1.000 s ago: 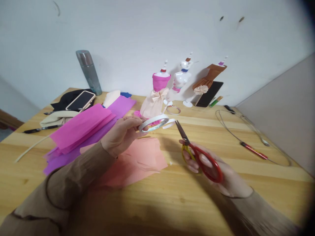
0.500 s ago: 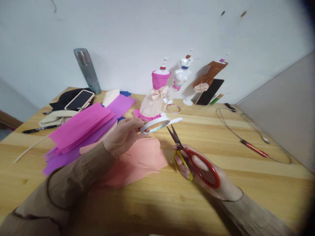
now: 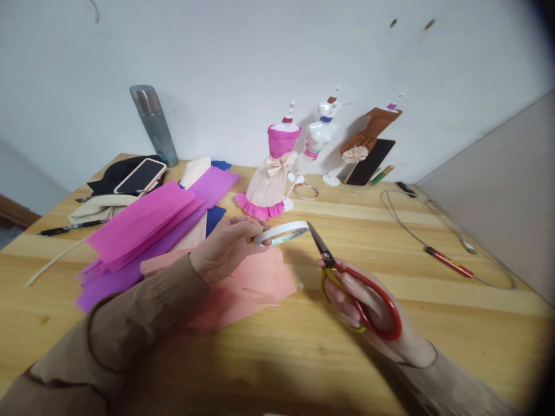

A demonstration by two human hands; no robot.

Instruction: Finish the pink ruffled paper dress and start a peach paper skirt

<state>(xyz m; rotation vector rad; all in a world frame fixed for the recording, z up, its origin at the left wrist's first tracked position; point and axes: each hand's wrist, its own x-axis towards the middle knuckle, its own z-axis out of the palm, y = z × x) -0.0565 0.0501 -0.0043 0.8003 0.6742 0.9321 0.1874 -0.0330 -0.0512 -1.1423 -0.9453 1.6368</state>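
My left hand [image 3: 232, 245] pinches a thin roll of white tape [image 3: 284, 230] by its left side, held above the table. In my right hand [image 3: 351, 297] are scissors [image 3: 327, 258] with one red and one yellow handle. Their blades look nearly closed, and the tips meet the right end of the tape roll. Beneath the left hand lies a sheet of salmon-coloured crepe paper [image 3: 247, 294]. Just behind the roll stands a small dress form in a pink and cream paper dress [image 3: 269, 179].
Pink crepe paper [image 3: 143, 222] and purple sheets lie left, near a phone [image 3: 141, 176] and a bottle [image 3: 154, 124]. Further back are a bare white dress form [image 3: 319, 136], a brown-dressed one [image 3: 375, 130] and another tape roll [image 3: 306, 191]. A cable [image 3: 407, 231] lies right.
The scissors have closed and moved slightly right and down. The white strip that stuck out from the roll no longer shows. My left hand has shifted a little right and lower with the tape.
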